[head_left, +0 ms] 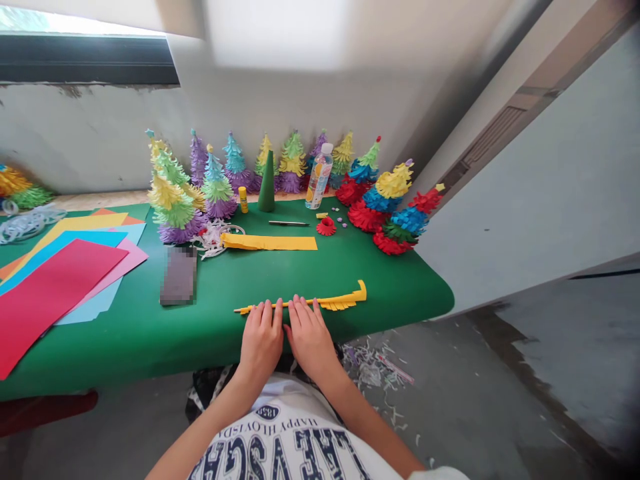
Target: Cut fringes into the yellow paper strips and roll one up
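My left hand (pixel 263 333) lies flat with its fingers stretched over a yellow fringed paper strip (pixel 345 300). Beside it, my right hand (pixel 309 330) rests the same way, fingertips on the strip. The strip's left end is narrow, with a thin pale tip sticking out; its right end is fringed and curls up. Whatever lies under the fingers is hidden. Farther back are a wider yellow strip (pixel 280 243), a dark pen-like stick (pixel 289 223), a red fringed paper ring (pixel 326 227) and a green paper cone (pixel 267 183).
Several fringed paper trees, one a red, blue and yellow tree (pixel 383 197), line the back and right of the green table (pixel 400 287). A bottle (pixel 319 177), glue stick (pixel 243 200), blurred dark rectangle (pixel 179 276) and coloured sheets (pixel 65 287) are there too. Paper scraps (pixel 375 365) litter the floor.
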`<state>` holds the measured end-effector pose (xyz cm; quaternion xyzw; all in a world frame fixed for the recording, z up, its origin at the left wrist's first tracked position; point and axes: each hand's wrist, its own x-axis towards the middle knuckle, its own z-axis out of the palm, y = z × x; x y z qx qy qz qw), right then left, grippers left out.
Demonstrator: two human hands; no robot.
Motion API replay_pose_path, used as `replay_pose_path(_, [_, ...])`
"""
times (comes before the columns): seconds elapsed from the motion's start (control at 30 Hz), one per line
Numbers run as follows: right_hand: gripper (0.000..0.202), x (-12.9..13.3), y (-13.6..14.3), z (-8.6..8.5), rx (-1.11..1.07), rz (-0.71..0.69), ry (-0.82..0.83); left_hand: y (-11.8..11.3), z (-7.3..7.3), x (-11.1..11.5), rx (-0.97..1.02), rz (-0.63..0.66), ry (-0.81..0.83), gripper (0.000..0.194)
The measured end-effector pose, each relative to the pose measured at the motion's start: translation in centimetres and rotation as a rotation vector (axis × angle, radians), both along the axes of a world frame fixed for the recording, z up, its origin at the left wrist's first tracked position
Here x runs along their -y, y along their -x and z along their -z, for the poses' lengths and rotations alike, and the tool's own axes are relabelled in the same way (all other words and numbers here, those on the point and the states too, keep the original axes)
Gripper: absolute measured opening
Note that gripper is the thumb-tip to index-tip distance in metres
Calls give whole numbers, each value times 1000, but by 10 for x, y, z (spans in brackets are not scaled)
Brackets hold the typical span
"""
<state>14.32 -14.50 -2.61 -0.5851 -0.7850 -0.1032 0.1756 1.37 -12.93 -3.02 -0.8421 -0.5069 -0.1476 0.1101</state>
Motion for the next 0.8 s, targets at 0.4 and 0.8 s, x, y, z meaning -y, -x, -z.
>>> replay_pose_path(0.4, [39,-4,-2,5,-4,-2,4,1,-3,-4,4,14,-51,38])
replay_pose_path(0.8, [48,-31,-24,0,-61,-148,10,12,-28,-39,-117,117,120,30])
